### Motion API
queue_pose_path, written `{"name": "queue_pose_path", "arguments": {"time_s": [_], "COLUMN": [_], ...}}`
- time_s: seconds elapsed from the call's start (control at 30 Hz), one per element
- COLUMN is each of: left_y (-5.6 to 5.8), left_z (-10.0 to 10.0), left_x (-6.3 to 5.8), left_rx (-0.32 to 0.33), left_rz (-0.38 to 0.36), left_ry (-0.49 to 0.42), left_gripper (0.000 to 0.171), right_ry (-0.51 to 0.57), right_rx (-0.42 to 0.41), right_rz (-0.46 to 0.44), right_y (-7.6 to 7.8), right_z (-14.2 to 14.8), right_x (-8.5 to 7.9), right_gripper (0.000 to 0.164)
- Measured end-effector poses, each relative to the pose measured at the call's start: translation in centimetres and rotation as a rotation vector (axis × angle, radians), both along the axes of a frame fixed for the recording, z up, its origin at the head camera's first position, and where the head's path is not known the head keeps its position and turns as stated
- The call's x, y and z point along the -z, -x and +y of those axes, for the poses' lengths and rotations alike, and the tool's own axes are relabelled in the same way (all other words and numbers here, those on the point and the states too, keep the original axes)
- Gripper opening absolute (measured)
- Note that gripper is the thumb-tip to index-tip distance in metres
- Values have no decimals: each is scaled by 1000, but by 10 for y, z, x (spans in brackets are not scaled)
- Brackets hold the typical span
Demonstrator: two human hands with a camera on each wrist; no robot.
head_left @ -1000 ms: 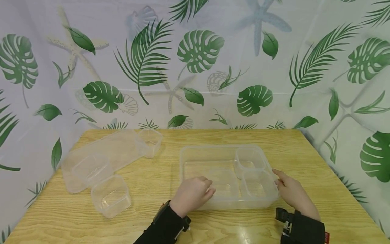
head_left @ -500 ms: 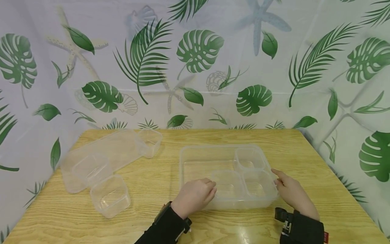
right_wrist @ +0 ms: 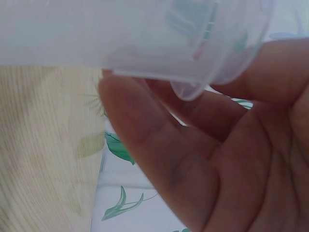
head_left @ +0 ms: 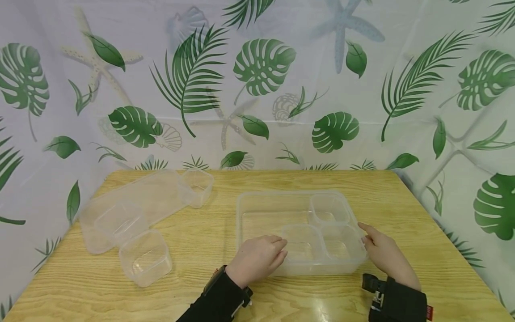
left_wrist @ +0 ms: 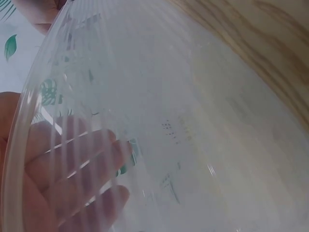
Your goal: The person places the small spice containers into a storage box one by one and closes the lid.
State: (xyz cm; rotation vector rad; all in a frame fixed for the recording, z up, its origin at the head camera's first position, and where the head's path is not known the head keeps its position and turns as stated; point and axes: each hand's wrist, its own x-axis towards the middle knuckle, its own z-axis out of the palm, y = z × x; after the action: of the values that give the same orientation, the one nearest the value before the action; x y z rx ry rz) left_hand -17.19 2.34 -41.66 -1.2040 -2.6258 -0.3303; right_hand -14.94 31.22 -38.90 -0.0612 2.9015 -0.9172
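Observation:
A large clear plastic box (head_left: 273,193) lies on the wooden table, with three small clear containers in its right part: one at the back right (head_left: 329,209), one at the front right (head_left: 343,243) and one beside it (head_left: 301,243). My left hand (head_left: 257,259) reaches over the front wall; its fingertips are at the left side of that front container. In the left wrist view its loosely extended fingers (left_wrist: 87,162) show through the ribbed clear wall. My right hand (head_left: 386,255) holds the box's right edge, its fingers (right_wrist: 149,125) curled against the outer side in the right wrist view.
At the left of the table lies a long translucent lid (head_left: 157,192). Three more small clear containers are near it: one at its far end (head_left: 197,188), one on it (head_left: 122,219) and one in front (head_left: 145,259). A leaf-printed cloth (head_left: 257,89) hangs behind the table.
The front container beside my left hand has slid right, up against the front-right one. My left hand has moved slightly right with it, while the right hand stays at the box's edge.

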Motion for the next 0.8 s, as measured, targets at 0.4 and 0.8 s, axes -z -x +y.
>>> {"name": "queue_pose_path", "arguments": {"time_s": [0.4,0.8], "left_y": [0,2], "left_z": [-1,-7], "left_x": [-2,-5], "left_rx": [2,1], "left_rz": [-31,-43], "left_ry": [11,-16], "left_gripper": [31,31], "right_ry": [-4,2], "right_rx": [3,6], "right_rz": [3,-7], "right_y": [0,-1], "right_z": [0,0], "right_x": [0,0], "right_gripper": [42,42]}}
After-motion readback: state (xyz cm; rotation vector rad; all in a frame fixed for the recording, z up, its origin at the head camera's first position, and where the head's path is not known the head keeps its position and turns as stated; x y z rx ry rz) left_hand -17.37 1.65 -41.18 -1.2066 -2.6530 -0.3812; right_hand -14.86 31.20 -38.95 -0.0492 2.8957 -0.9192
